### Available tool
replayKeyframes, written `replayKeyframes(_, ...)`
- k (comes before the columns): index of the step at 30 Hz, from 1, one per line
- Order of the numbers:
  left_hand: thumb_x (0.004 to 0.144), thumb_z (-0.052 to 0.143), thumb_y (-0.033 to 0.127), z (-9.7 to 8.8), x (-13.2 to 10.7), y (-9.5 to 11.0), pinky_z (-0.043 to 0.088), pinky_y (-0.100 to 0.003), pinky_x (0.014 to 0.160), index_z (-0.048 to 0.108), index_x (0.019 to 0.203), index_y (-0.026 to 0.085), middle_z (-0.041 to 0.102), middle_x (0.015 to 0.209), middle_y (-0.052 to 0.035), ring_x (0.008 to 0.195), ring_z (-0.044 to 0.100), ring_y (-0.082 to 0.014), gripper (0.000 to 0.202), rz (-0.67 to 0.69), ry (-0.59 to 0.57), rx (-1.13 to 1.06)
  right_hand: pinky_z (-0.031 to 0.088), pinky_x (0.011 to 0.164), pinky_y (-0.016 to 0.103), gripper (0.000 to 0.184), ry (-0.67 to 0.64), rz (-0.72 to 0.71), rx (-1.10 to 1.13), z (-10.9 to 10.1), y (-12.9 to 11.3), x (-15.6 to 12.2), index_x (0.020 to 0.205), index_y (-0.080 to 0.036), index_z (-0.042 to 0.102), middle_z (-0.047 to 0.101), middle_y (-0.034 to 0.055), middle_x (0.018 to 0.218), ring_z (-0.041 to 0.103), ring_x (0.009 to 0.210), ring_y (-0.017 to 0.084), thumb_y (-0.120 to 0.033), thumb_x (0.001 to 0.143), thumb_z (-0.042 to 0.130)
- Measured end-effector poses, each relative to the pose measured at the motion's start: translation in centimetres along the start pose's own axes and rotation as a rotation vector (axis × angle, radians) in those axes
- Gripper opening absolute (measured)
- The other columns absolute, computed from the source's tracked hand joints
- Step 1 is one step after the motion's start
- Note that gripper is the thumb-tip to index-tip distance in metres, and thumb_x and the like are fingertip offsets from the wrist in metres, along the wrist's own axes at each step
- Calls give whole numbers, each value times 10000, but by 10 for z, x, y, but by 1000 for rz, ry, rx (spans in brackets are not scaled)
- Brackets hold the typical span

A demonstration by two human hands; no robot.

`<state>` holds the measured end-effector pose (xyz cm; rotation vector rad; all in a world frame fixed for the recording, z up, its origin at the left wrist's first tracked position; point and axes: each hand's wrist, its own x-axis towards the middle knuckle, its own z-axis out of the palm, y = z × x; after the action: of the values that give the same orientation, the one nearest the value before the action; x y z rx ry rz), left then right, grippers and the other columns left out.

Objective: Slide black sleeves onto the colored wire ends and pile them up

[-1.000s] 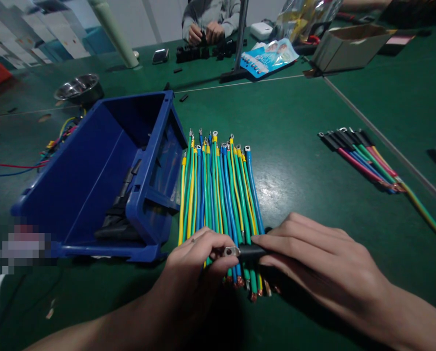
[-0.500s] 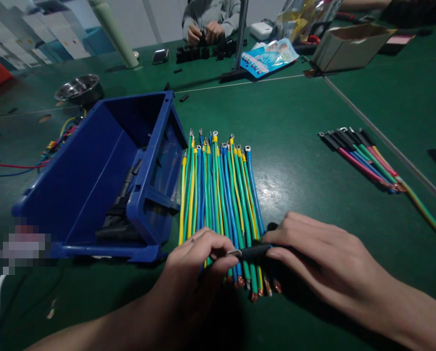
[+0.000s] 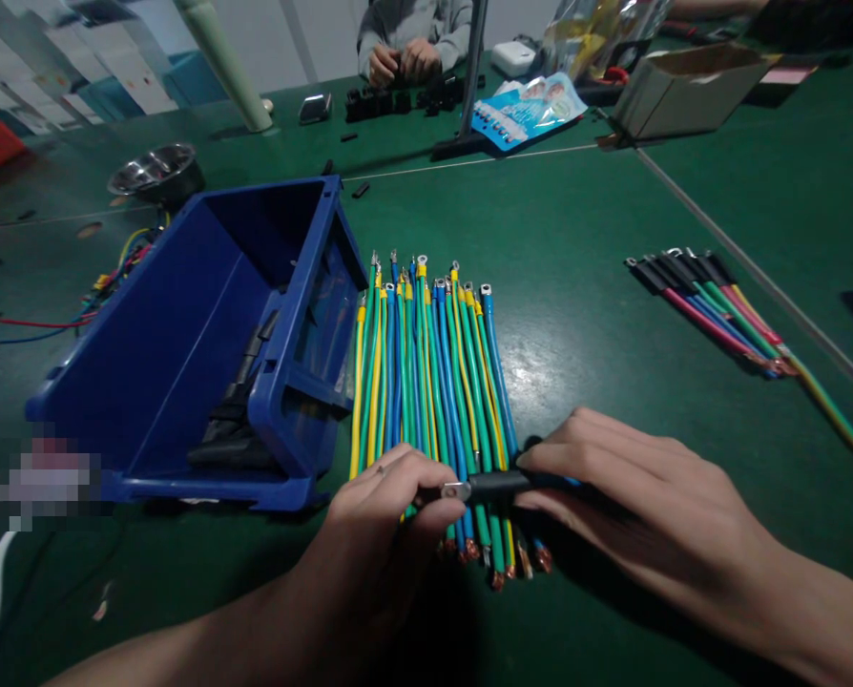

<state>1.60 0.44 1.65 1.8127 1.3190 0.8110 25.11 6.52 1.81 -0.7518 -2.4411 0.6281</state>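
Note:
Between my hands lies a short cable with a metal ring lug (image 3: pixel 457 490) at its left end and a black sleeve (image 3: pixel 496 485) behind the lug. The thumb and forefinger of my left hand (image 3: pixel 398 501) are closed at the lug's tip. My right hand (image 3: pixel 627 477) pinches the sleeve's right end, where a bit of blue cable shows under the fingers. Beneath both hands, a row of green, yellow and blue cables (image 3: pixel 437 382) lies side by side, lugs at the far end and bare copper at the near end.
Left of the cables stands a blue bin (image 3: pixel 176 334) with black sleeves (image 3: pixel 233 429) inside. Sleeved cables (image 3: pixel 713 305) lie at the right. Farther back are a metal bowl (image 3: pixel 156 172), a stand pole (image 3: pixel 473 76), a blue packet (image 3: pixel 527 113), a cardboard box (image 3: pixel 688 95) and another person's hands (image 3: pixel 402 65).
The lug's flat ring face has turned into view. More of the black sleeve and some blue cable now show, as my right hand has shifted slightly right.

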Motion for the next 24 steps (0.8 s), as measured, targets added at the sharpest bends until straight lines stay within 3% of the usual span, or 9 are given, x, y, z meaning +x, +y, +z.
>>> replayKeyframes(24, 998, 452, 165, 2, -2, -2, 431, -257, 694, 580, 858, 219, 595, 785, 23, 734, 554, -135, 196, -49, -54, 39, 367, 551, 250, 104, -23, -31, -22, 1, -1, -3, 1042, -191, 552, 556, 6, 780, 507, 662, 120, -164, 945, 526)
